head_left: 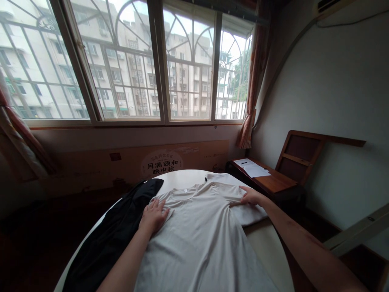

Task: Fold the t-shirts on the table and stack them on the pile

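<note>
A pale T-shirt (200, 227) lies spread over the round white table, its neckline toward the window and folds running down its right side. My left hand (154, 215) rests flat with fingers spread on the shirt's left shoulder and sleeve. At the other sleeve, my right hand (251, 196) has its fingers closed on the sleeve's edge; the fingertips are partly hidden. Under and behind that sleeve lies another folded white cloth (247, 215). Black clothing (121, 227) lies along the table's left side, next to my left forearm.
The round table's rim (281, 247) shows at the right. Beyond it stands a wooden bench (278, 180) with white papers (252, 168) and a pen on top. A printed board (194, 156) leans below the barred window (127, 65). A tied curtain (246, 129) hangs right.
</note>
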Available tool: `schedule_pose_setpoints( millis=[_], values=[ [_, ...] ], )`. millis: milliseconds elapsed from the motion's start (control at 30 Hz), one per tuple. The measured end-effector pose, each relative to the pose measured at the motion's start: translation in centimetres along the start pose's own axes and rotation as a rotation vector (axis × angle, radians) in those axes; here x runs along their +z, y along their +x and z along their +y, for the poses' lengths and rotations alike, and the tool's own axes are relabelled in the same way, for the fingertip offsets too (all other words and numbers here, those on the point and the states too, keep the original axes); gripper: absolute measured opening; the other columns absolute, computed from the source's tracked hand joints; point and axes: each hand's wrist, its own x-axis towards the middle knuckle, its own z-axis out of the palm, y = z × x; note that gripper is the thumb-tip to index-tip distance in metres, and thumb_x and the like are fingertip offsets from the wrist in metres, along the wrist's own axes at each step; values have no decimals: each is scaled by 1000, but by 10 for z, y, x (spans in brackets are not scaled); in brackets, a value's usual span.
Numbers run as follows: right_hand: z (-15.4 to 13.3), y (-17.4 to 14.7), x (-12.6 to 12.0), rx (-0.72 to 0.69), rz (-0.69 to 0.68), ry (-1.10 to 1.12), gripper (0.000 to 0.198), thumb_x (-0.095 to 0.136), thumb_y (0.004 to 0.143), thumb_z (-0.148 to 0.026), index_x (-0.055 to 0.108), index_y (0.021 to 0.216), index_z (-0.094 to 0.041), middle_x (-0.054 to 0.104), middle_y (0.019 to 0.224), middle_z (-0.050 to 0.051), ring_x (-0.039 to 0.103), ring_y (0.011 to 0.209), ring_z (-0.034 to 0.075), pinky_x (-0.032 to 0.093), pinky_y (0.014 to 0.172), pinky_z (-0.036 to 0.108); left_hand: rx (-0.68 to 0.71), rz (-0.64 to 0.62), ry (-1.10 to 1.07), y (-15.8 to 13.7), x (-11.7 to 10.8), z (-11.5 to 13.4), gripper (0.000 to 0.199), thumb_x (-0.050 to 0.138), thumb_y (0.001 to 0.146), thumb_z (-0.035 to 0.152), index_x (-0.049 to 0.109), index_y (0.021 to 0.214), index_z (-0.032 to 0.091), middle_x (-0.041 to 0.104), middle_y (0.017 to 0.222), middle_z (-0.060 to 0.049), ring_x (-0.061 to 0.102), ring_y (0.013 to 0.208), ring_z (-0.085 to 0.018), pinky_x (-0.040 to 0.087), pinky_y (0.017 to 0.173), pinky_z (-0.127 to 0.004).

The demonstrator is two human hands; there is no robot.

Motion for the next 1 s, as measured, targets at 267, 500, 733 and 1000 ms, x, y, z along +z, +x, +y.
schedule_pose_setpoints(
  millis=[267,500,733,1000],
  values=[
    [-15,38,-7,13,269,-239,60,66,90,-44,57,140,-14,63,127,18,59,123,28,50,90,29,-1,5,6,3,4,-1,64,33,99,51,43,155,22,33,165,-12,28,153,-28,22,122,-48],
    [-29,60,0,62,248,-343,32,73,88,-42,68,96,-11,68,100,7,65,98,18,52,93,38,-2,-14,-22,-1,-2,1,64,34,99,49,42,156,20,32,165,-14,26,154,-28,21,123,-48],
    [-59,47,11,-81,303,-209,24,60,97,-35,61,93,-12,61,83,1,57,73,10,49,68,22,-8,-20,-23,-3,-2,2,64,34,99,49,42,156,20,32,165,-13,25,154,-28,20,123,-48],
    [-116,14,52,-337,108,-5,32,63,91,-36,60,119,-22,67,100,4,61,69,9,46,55,15,3,-10,-26,-3,-1,2,63,36,100,49,42,155,21,34,164,-13,26,154,-28,21,123,-49]
  ],
)
